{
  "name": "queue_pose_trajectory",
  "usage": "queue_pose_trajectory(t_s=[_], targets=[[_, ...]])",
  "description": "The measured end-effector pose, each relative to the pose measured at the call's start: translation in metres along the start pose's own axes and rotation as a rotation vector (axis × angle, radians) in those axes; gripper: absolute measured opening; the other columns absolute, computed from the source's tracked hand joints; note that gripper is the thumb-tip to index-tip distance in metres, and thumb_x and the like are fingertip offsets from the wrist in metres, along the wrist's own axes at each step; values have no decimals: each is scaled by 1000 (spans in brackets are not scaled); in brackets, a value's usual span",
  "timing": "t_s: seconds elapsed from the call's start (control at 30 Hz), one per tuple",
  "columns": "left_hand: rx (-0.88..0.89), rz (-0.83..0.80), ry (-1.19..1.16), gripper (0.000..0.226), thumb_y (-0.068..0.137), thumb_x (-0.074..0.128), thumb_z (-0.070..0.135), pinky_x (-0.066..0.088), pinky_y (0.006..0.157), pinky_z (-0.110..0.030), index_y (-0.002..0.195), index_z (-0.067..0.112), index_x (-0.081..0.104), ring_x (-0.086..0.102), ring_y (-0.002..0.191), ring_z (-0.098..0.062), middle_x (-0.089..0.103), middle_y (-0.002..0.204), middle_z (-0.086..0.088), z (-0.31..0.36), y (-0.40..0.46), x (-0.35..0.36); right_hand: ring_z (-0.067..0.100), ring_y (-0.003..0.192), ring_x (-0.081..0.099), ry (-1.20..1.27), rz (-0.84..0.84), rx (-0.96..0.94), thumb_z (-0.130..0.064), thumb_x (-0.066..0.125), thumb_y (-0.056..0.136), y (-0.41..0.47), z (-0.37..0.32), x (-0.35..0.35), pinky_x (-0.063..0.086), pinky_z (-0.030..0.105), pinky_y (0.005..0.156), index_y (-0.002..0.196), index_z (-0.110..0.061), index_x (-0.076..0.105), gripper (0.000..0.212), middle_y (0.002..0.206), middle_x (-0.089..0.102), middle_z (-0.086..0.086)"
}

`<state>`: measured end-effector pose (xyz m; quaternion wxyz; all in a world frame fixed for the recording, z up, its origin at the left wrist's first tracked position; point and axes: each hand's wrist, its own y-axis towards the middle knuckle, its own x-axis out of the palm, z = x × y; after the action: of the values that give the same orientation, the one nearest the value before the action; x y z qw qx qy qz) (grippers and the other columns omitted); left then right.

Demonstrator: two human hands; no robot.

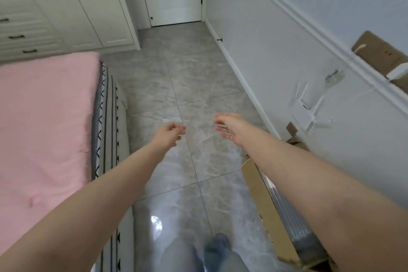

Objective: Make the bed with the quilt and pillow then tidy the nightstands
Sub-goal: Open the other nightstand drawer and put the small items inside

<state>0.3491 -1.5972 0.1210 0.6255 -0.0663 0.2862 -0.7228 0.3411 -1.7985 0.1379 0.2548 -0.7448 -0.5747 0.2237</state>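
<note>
Standing beside the bed (44, 117), the person reaches both bare arms forward over the grey tiled floor (194, 86). The left hand (170, 132) hangs to the bed's right, well apart from it, fingers loosely curled with nothing in its grip. The right hand (229, 127) is farther from the bed, fingers relaxed; a pale streak shows at the fingertips, too blurred to tell whether anything is held. The pink quilt (48, 104) lies flat over the bed, its edge above the patterned mattress side (106, 121). No pillow and no nightstand is in view. A cardboard box (262, 185) lies on the floor on the far side of the person from the bed, near the wall.

Assessment: the quilt appears laid; pillow and nightstands remain. Risks from here: the glossy floor may be slippery underfoot; the box narrows the walkway beside the bed and could catch a foot; motion blur suggests quick movement, raising both hazards.
</note>
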Motion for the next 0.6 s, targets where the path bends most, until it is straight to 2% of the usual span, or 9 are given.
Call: queue_pose_trajectory(t_s=[0.13,0.3,0.4,0.5,0.6], targets=[[-56,33,-27,13,97,50,18,46,71,-28,98,18,63,63,87,-18,66,103,-1,15,49,-25,17,98,61,-35,-97,44,-15,59,92,49,-31,30,43,33,88,111,-23,57,20,87,64,-6],[-97,-9,-18,23,98,51,26,49,85,-34,113,13,63,66,100,-21,67,112,-2,48,142,-76,16,93,62,-72,-93,53,-17,57,93,127,-90,77,44,30,81,96,-25,56,9,89,64,-5],[-83,12,-101,24,97,54,25,49,94,-39,115,12,62,65,102,-23,67,112,-3,79,186,-106,11,82,62,-81,-99,38,-18,57,93,163,-133,106,45,28,75,101,-25,57,11,86,63,-6],[-82,39,-121,23,96,55,24,48,95,-40,115,11,61,65,100,-23,67,113,-4,107,221,-131,14,88,63,-82,-128,25,-17,58,92,190,-169,130,45,30,80,108,-23,55,17,87,63,-6],[-76,56,-121,19,97,54,24,48,95,-40,111,13,61,64,100,-23,66,114,-4,134,262,-151,16,91,63,-67,-149,16,-17,60,92,216,-204,152,46,32,86,103,-22,57,13,89,65,-5]])
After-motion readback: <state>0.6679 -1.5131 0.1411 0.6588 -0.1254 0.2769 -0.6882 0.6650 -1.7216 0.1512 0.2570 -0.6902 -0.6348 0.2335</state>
